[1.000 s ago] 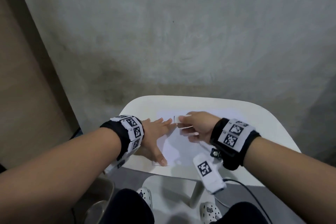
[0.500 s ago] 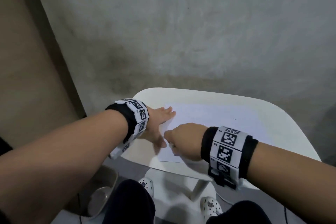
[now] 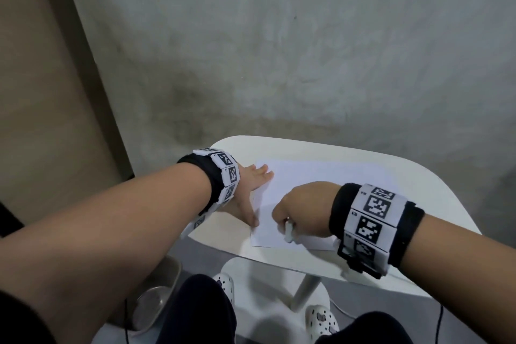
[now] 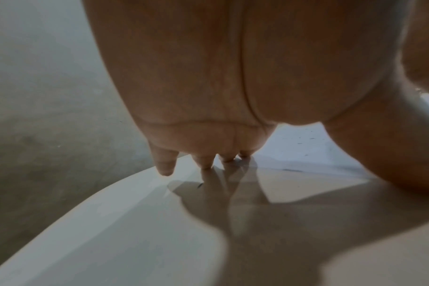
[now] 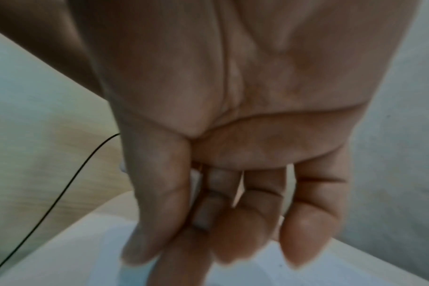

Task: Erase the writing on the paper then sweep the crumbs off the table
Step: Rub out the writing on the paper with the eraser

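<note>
A white sheet of paper [image 3: 329,179] lies on the small white table [image 3: 435,220]. My left hand [image 3: 250,193] rests flat on the sheet's left edge, fingers spread and straight. In the left wrist view its fingertips [image 4: 206,164] touch the table beside the paper [image 4: 296,149], which carries a few small dark specks [image 4: 306,138]. My right hand [image 3: 298,211] is curled over the near left part of the sheet and pinches a white eraser [image 3: 289,232]. The right wrist view shows the eraser [image 5: 196,185] between thumb and fingers. No writing is visible in the head view.
A grey wall stands just behind the table. On the floor at the lower left sits a metal bowl [image 3: 150,307]. White clogs [image 3: 226,285] and my knees are under the near table edge, beside the table leg [image 3: 303,293]. A thin black cable [image 3: 441,315] hangs at the right.
My right hand has drawn the eraser from the sheet's far middle toward its near left corner, wrist turning over. The left hand has stayed flat on the left edge.
</note>
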A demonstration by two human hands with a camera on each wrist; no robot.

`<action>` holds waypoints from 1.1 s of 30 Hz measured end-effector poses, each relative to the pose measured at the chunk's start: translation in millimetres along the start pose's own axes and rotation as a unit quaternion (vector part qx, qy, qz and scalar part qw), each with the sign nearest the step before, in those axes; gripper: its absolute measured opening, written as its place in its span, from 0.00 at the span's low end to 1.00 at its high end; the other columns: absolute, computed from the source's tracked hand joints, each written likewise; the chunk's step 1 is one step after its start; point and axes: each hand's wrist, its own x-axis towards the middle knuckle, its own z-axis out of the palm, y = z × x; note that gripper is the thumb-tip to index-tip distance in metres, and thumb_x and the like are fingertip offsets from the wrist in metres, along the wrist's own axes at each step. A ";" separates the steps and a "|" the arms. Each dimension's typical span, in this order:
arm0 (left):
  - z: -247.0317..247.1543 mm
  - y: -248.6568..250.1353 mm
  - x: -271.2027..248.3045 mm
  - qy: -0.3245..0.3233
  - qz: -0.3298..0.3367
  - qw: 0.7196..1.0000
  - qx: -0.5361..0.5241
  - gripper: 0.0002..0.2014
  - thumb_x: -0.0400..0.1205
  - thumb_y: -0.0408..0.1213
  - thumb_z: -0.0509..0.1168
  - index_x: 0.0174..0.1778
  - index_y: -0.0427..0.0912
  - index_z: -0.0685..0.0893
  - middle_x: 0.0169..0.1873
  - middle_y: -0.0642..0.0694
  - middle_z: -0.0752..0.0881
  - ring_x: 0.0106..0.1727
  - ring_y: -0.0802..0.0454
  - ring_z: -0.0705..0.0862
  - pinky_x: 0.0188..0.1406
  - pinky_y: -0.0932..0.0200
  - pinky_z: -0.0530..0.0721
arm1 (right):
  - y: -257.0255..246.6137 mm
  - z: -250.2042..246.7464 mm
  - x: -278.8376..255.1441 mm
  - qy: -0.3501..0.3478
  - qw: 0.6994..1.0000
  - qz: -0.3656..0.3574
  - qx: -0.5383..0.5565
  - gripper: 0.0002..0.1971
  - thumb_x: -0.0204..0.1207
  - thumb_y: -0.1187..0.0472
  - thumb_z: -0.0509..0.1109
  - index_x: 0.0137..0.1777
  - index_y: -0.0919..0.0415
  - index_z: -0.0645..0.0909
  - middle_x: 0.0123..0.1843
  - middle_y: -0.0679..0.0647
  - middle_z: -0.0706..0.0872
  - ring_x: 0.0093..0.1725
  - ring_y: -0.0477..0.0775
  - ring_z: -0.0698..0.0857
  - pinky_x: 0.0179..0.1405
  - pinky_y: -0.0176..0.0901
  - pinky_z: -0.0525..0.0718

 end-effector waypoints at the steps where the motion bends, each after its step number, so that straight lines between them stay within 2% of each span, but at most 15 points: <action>1: -0.5 0.4 0.6 -0.001 -0.003 1.000 0.004 0.61 0.73 0.62 0.72 0.84 0.46 0.31 0.85 0.49 0.33 0.86 0.50 0.38 0.82 0.48 0.44 | 0.1 -1.4 -0.2 0.003 1.000 0.005 -0.011 0.07 0.77 0.65 0.63 0.48 0.53 0.79 0.45 0.47 0.82 0.43 0.52 0.75 0.28 0.36 0.63; 4: -1.4 7.6 1.2 0.005 -0.010 1.000 0.025 0.60 0.75 0.57 0.73 0.84 0.44 0.32 0.85 0.47 0.33 0.86 0.48 0.41 0.82 0.48 0.47 | -11.4 6.1 6.6 0.069 0.997 -0.038 0.024 0.06 0.74 0.66 0.63 0.42 0.53 0.77 0.42 0.52 0.86 0.38 0.54 0.76 0.29 0.38 0.66; 6: -1.2 8.7 1.9 0.000 -0.013 1.000 0.025 0.59 0.76 0.55 0.73 0.84 0.44 0.31 0.85 0.46 0.33 0.86 0.48 0.41 0.82 0.48 0.48 | -16.2 10.1 5.5 0.079 0.995 -0.048 0.033 0.05 0.75 0.65 0.63 0.45 0.56 0.78 0.42 0.51 0.86 0.38 0.55 0.77 0.30 0.40 0.67; 11: -4.1 -1.1 -0.2 -0.019 0.003 1.000 -0.001 0.61 0.74 0.61 0.73 0.84 0.46 0.31 0.84 0.48 0.32 0.86 0.49 0.37 0.82 0.46 0.44 | -2.7 -3.0 -4.2 -0.036 0.997 0.028 -0.061 0.03 0.80 0.60 0.64 0.49 0.51 0.78 0.41 0.47 0.78 0.45 0.53 0.74 0.39 0.40 0.71; 14: -3.7 4.2 0.0 -0.013 -0.005 1.000 0.018 0.61 0.74 0.61 0.72 0.84 0.45 0.31 0.84 0.48 0.32 0.86 0.48 0.38 0.82 0.46 0.45 | -7.7 -1.1 0.5 0.030 0.999 0.022 -0.003 0.11 0.80 0.58 0.62 0.34 0.50 0.73 0.36 0.47 0.78 0.41 0.55 0.77 0.33 0.38 0.67; 16: -3.2 7.0 -0.1 -0.009 -0.011 1.000 0.027 0.61 0.74 0.60 0.72 0.84 0.45 0.30 0.84 0.48 0.32 0.86 0.49 0.39 0.82 0.45 0.47 | -12.4 2.9 1.3 0.038 0.999 0.007 0.038 0.17 0.80 0.59 0.61 0.28 0.50 0.65 0.37 0.49 0.80 0.39 0.56 0.76 0.35 0.39 0.69; 18: -4.5 4.0 -0.5 -0.016 -0.005 1.000 0.013 0.61 0.74 0.61 0.72 0.84 0.46 0.30 0.84 0.50 0.32 0.86 0.50 0.37 0.82 0.45 0.46 | -11.7 3.2 -1.5 -0.008 1.000 0.026 -0.012 0.16 0.79 0.62 0.62 0.30 0.51 0.66 0.41 0.50 0.80 0.41 0.57 0.76 0.41 0.41 0.72; 20: -5.2 -0.5 0.1 -0.028 0.004 1.000 -0.005 0.62 0.73 0.62 0.73 0.84 0.47 0.30 0.84 0.50 0.31 0.85 0.51 0.36 0.82 0.44 0.45 | -0.6 2.9 -5.9 -0.040 0.998 0.056 -0.012 0.06 0.77 0.62 0.64 0.38 0.54 0.77 0.40 0.48 0.81 0.41 0.55 0.77 0.43 0.42 0.74; 23: -4.4 -1.7 0.9 -0.026 0.003 1.000 -0.004 0.62 0.73 0.62 0.72 0.84 0.47 0.30 0.84 0.51 0.31 0.85 0.51 0.35 0.82 0.40 0.45 | 34.3 12.4 -14.1 -0.002 0.985 0.090 0.147 0.06 0.75 0.63 0.66 0.47 0.61 0.83 0.35 0.50 0.85 0.35 0.51 0.79 0.38 0.41 0.76; 24: -3.3 -1.4 -0.5 -0.024 0.000 1.000 -0.005 0.61 0.73 0.62 0.72 0.84 0.47 0.30 0.84 0.51 0.31 0.85 0.52 0.35 0.83 0.39 0.45 | 46.3 17.2 -18.3 0.036 0.955 0.108 0.275 0.04 0.76 0.63 0.66 0.45 0.62 0.82 0.34 0.51 0.86 0.32 0.50 0.80 0.37 0.40 0.77; 25: -1.5 -1.2 -2.0 -0.018 -0.007 1.000 -0.007 0.61 0.74 0.63 0.72 0.84 0.47 0.31 0.84 0.52 0.31 0.85 0.52 0.36 0.83 0.38 0.44 | 55.4 21.2 -23.0 0.077 0.899 0.123 0.413 0.04 0.79 0.63 0.66 0.43 0.61 0.80 0.34 0.52 0.87 0.29 0.48 0.81 0.34 0.39 0.78; 27: 1.1 -1.3 -6.0 -0.004 -0.029 1.000 -0.009 0.62 0.73 0.65 0.71 0.84 0.45 0.31 0.84 0.51 0.32 0.85 0.52 0.36 0.83 0.37 0.43 | 68.1 32.2 -26.7 0.127 0.756 0.144 0.626 0.07 0.82 0.64 0.65 0.41 0.60 0.75 0.32 0.54 0.86 0.25 0.48 0.79 0.28 0.39 0.76; 28: 2.1 -1.0 -7.9 0.002 -0.040 0.999 -0.012 0.62 0.73 0.65 0.71 0.84 0.44 0.31 0.84 0.50 0.32 0.85 0.51 0.37 0.83 0.39 0.43 | 68.9 35.9 -27.0 0.129 0.712 0.142 0.675 0.08 0.83 0.64 0.64 0.41 0.60 0.74 0.31 0.55 0.85 0.24 0.49 0.78 0.26 0.38 0.75; 30: 3.1 -0.7 -8.5 0.006 -0.049 0.999 -0.017 0.63 0.72 0.66 0.71 0.84 0.43 0.31 0.84 0.50 0.32 0.86 0.51 0.37 0.83 0.42 0.43 | 56.8 39.5 -22.5 0.083 0.688 0.109 0.713 0.08 0.84 0.64 0.63 0.42 0.60 0.74 0.31 0.56 0.86 0.25 0.50 0.80 0.26 0.39 0.78; 33: 1.4 -0.7 -6.4 0.000 -0.058 0.998 -0.022 0.64 0.71 0.66 0.72 0.84 0.44 0.31 0.84 0.50 0.32 0.86 0.52 0.38 0.83 0.45 0.44 | 31.6 44.9 -8.4 -0.054 0.633 0.030 0.772 0.06 0.85 0.63 0.60 0.46 0.60 0.74 0.38 0.58 0.88 0.35 0.54 0.86 0.32 0.41 0.85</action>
